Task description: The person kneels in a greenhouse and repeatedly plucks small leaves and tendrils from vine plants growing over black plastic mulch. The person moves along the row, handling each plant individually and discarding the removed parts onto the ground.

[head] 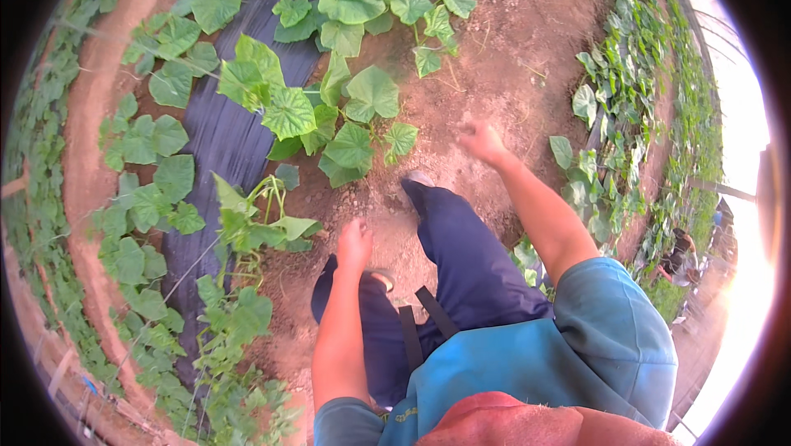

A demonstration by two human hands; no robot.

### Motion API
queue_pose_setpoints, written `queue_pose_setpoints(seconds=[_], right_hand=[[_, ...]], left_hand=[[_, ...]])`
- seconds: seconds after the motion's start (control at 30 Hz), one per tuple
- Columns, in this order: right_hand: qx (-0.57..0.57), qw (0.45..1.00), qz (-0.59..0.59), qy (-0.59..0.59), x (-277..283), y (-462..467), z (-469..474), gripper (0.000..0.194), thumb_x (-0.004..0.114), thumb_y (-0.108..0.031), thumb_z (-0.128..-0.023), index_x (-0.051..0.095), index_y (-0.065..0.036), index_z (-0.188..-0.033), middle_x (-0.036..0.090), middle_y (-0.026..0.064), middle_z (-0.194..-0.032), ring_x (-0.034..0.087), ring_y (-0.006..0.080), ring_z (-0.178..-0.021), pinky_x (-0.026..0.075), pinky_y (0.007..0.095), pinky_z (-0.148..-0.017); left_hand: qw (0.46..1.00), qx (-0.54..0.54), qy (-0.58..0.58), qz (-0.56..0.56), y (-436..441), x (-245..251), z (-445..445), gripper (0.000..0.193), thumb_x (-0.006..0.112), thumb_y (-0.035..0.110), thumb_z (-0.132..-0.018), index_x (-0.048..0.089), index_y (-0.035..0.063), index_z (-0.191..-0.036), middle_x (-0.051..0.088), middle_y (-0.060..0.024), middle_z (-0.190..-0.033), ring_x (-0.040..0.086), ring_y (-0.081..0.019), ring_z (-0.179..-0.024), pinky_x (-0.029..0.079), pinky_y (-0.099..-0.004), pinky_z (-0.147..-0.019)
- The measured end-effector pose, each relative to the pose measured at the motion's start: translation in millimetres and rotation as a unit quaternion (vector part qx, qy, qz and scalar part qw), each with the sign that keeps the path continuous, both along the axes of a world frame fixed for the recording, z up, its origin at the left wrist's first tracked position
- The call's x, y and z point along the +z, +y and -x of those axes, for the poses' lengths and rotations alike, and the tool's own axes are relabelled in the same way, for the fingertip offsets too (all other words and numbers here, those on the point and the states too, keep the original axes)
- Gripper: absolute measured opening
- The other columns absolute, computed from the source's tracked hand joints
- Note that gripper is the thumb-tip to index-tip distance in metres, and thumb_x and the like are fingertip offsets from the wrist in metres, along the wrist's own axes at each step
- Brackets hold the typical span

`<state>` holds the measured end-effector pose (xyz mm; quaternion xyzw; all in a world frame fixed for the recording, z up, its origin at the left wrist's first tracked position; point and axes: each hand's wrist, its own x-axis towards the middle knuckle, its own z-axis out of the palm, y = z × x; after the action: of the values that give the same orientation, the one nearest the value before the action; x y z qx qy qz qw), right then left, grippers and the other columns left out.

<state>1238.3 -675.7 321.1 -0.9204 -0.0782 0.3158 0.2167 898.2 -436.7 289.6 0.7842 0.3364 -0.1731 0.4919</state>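
Observation:
My left hand [355,244] hangs over the soil path with its fingers curled in, and no object shows in it. To its left is a young cucumber-like vine [259,217] with drooping leaves, apart from the hand. Farther forward, my right hand [483,142] is over bare soil [513,75], loosely bent and slightly blurred; I see nothing held, though its finger gaps are unclear. Ahead and between the hands stands a broad-leaved vine plant [349,149]. Neither hand touches a leaf.
Black plastic mulch film [222,131] runs along the bed at left, with thin string [191,267] across it. More vine rows [624,75] line the right. A shoe [420,179] is on the path. Another person [683,260] is far off at right.

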Motion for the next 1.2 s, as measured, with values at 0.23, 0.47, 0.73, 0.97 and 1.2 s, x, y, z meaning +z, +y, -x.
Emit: queue_pose_setpoints(seconds=[0.23,0.47,0.73,0.97,1.2], right_hand=[[-0.101,0.950,0.059,0.290,184,-96,97,0.028,0.071,-0.024,-0.082,0.071,0.001,-0.096,0.070,0.0125,-0.072,0.068,0.0196,-0.058,0.055,0.0364,-0.054],[0.060,0.950,0.112,0.285,302,-131,78,0.027,0.065,-0.025,-0.086,0.071,0.001,-0.079,0.067,0.0119,-0.063,0.065,0.0226,-0.048,0.055,0.0366,-0.050],[-0.180,0.959,-0.126,0.178,340,-92,10,0.016,0.063,-0.013,-0.086,0.069,0.001,-0.088,0.061,0.0081,-0.059,0.057,0.0172,-0.044,0.046,0.0340,-0.042],[-0.241,0.943,-0.134,0.186,370,-141,71,0.020,0.066,-0.016,-0.086,0.069,0.001,-0.096,0.063,0.0072,-0.068,0.059,0.0167,-0.052,0.048,0.0326,-0.044],[-0.314,0.917,-0.035,0.242,362,-216,166,0.016,0.066,-0.016,-0.088,0.069,-0.001,-0.086,0.058,0.0081,-0.059,0.054,0.0195,-0.044,0.042,0.0357,-0.038]], left_hand=[[0.985,0.065,0.154,-0.045,11,228,106,0.035,0.071,0.018,-0.087,0.065,-0.0003,-0.117,0.071,-0.0205,-0.108,0.069,-0.0344,-0.101,0.053,-0.0426,-0.091],[0.962,0.240,0.129,0.015,-31,303,125,0.033,0.068,0.011,-0.089,0.063,-0.0039,-0.119,0.072,-0.0135,-0.096,0.069,-0.0222,-0.083,0.056,-0.0350,-0.075],[0.954,0.243,0.025,0.171,-57,334,20,0.034,0.065,0.012,-0.094,0.059,-0.0017,-0.124,0.068,-0.0065,-0.089,0.063,-0.0134,-0.074,0.053,-0.0280,-0.062],[0.934,0.292,0.040,0.200,-30,358,20,0.043,0.066,0.010,-0.091,0.054,0.0003,-0.132,0.067,-0.0093,-0.103,0.067,-0.0175,-0.077,0.054,-0.0292,-0.064],[0.934,0.290,0.147,0.147,-7,331,131,0.039,0.066,0.015,-0.094,0.056,0.0023,-0.129,0.067,-0.0099,-0.103,0.068,-0.0211,-0.081,0.057,-0.0336,-0.066]])
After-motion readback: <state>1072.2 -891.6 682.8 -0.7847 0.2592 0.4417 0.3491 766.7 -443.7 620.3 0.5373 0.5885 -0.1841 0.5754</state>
